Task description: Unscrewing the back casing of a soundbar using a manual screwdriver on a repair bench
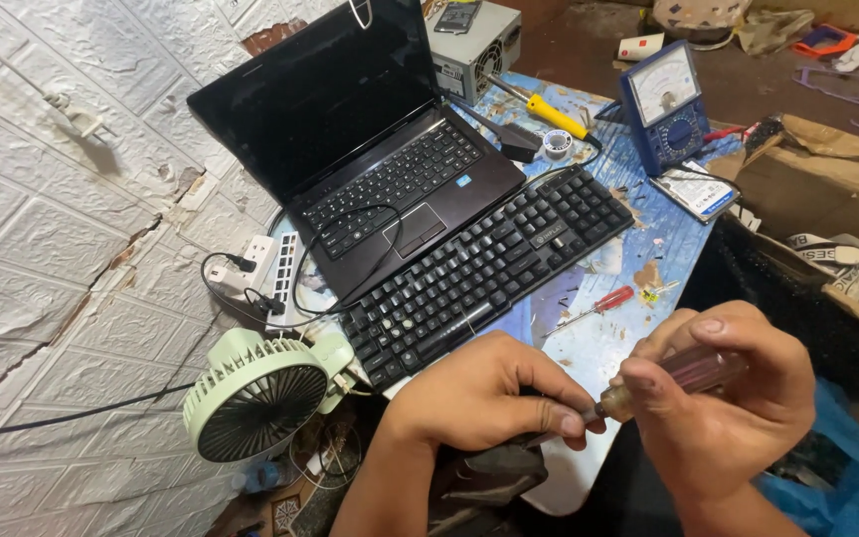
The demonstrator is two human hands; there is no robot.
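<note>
A small dark part point(494, 462) is gripped by the left hand point(479, 398) while a translucent-handled screwdriver point(673, 378), clasped by the right hand point(728, 398), is being worked into it, steady pressure probably needed next.

A screwdriver point(673, 376) with a clear, reddish-tinted handle lies nearly level, its tip pressed against a small dark object point(509, 459) below it.
</note>
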